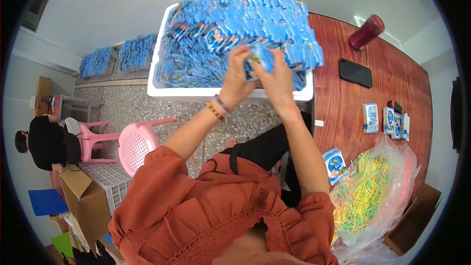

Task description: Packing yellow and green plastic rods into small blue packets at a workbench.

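— What is seen closest to the lens?

— Rust-coloured ruffled sleeves [206, 216] are seen first, with both forearms stretched forward from them.

— And the hands?

— A small bundle of blue packets [262, 59] is gripped between the left hand [235, 76] and the right hand [277, 81], fingers closed around it, just above the front edge of the white foam box [162, 76], which is heaped with the same packets.

— How is this best handled?

— The bundle should be kept squared and pinched evenly, so that, judging by the crowded heap, neighbouring packets are not dragged out.

— What is beside it?

— A bag of yellow and green sticks [365, 191] and a dark phone [355, 72] are laid on the red surface [407, 88].
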`<action>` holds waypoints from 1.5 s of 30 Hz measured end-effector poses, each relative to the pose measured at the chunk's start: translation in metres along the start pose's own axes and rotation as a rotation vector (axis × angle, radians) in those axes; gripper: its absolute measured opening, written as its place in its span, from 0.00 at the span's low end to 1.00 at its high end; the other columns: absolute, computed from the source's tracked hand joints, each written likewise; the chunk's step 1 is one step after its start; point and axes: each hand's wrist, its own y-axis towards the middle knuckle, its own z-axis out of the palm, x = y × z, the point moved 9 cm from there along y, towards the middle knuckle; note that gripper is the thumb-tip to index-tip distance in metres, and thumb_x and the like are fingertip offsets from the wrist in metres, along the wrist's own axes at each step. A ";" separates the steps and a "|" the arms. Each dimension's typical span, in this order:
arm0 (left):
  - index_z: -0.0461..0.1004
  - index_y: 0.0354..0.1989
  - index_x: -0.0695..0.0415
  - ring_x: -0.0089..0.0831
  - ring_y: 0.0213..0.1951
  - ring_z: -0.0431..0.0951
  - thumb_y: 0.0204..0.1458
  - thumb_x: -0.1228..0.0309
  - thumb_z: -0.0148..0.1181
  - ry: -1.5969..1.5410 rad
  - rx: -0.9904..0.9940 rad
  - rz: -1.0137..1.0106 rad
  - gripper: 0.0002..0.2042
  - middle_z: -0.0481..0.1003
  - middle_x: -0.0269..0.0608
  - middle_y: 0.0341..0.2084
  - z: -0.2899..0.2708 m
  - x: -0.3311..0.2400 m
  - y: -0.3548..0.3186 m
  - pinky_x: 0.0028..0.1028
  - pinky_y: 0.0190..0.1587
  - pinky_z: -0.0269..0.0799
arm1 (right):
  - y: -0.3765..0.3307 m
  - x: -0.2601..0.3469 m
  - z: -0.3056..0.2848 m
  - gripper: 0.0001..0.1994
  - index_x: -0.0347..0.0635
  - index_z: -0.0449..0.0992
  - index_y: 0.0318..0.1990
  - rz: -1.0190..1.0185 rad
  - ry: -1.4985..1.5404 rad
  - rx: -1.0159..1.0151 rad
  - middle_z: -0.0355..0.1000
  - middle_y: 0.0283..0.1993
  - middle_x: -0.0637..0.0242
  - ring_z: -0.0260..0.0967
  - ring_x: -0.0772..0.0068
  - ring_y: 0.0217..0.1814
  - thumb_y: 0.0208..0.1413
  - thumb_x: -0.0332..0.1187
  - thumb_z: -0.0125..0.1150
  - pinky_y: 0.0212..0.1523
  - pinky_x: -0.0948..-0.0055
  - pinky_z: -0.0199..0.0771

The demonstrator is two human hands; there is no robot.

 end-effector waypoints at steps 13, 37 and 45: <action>0.68 0.59 0.51 0.49 0.49 0.65 0.36 0.71 0.74 0.582 0.052 -0.235 0.36 0.65 0.48 0.48 -0.087 0.183 0.013 0.43 0.55 0.58 | 0.102 -0.020 0.202 0.26 0.26 0.64 0.50 0.160 0.045 0.144 0.73 0.38 0.38 0.74 0.40 0.41 0.53 0.39 0.63 0.40 0.51 0.72; 0.65 0.53 0.65 0.51 0.51 0.66 0.41 0.71 0.72 0.347 0.095 -0.236 0.30 0.67 0.54 0.47 -0.084 0.181 0.001 0.40 0.55 0.63 | -0.008 0.000 0.059 0.13 0.38 0.72 0.48 -0.132 -0.096 -0.125 0.69 0.51 0.55 0.67 0.53 0.53 0.54 0.25 0.58 0.52 0.63 0.68; 0.70 0.41 0.63 0.37 0.36 0.68 0.41 0.71 0.74 0.441 0.104 -0.264 0.21 0.68 0.43 0.33 -0.087 0.206 0.012 0.32 0.39 0.68 | -0.066 -0.015 0.018 0.12 0.38 0.73 0.46 -0.015 -0.032 -0.190 0.70 0.49 0.56 0.73 0.57 0.40 0.53 0.19 0.57 0.39 0.69 0.74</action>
